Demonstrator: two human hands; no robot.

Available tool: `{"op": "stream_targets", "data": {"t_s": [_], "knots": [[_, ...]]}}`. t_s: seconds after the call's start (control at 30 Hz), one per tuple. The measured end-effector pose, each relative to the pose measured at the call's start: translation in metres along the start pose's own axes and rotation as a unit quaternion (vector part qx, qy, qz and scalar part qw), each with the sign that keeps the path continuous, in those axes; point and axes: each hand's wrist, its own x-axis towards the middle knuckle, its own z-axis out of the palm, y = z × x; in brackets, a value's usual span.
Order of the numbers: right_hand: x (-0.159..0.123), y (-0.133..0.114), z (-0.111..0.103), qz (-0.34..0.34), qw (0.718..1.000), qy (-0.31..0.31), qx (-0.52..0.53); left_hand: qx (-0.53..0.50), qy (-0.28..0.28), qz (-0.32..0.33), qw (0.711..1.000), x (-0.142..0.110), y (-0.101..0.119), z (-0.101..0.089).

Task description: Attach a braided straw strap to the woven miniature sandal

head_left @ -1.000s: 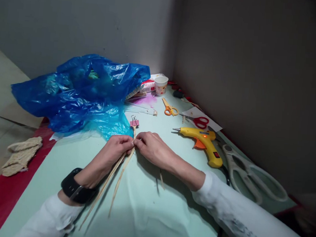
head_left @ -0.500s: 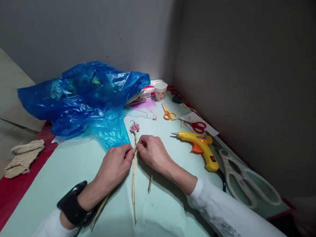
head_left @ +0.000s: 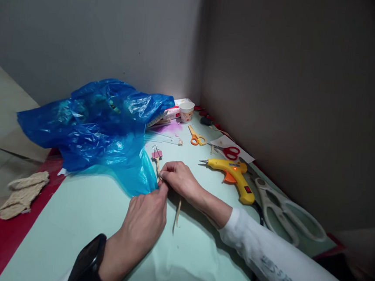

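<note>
A pink binder clip [head_left: 157,154] grips the far end of a short braid of straw-coloured strands [head_left: 158,166] on the pale green table cover. My right hand [head_left: 180,179] pinches the braid just below the clip, and one loose strand end hangs out beneath its palm. Close under it, my left hand [head_left: 146,220] is closed with thumb and fingertips at the near end of the braid; its back faces me and covers the strands it holds. A black watch [head_left: 88,258] is on my left wrist.
A crumpled blue plastic bag [head_left: 103,128] lies behind at left, a woven straw piece [head_left: 25,194] on the red edge. To the right are a yellow glue gun [head_left: 233,175] with its cord, large white-handled scissors [head_left: 280,210], red scissors [head_left: 230,152], orange scissors [head_left: 196,137] and a paper cup [head_left: 186,112].
My left hand has turned over and moved right and nearer to me, covering strands that hung free earlier. My right hand stays by the braid, slightly lower. The view has shifted slightly.
</note>
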Motion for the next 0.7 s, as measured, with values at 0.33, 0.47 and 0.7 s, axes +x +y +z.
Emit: {"op": "stream_targets", "data": {"t_s": [0.33,0.47,0.7], "knots": [[0.0,-0.006,-0.007,0.014,1.0,-0.006,-0.009,0.097,0.143,-0.009,0.985,0.028,-0.086,-0.02],[0.0,-0.008,-0.006,0.022,0.999,-0.007,-0.026,0.119,0.123,-0.038,0.985,0.082,-0.113,-0.008],[0.002,-0.006,-0.002,0.023,0.998,-0.009,-0.052,0.115,0.17,-0.095,0.974,0.163,-0.129,-0.011]]}}
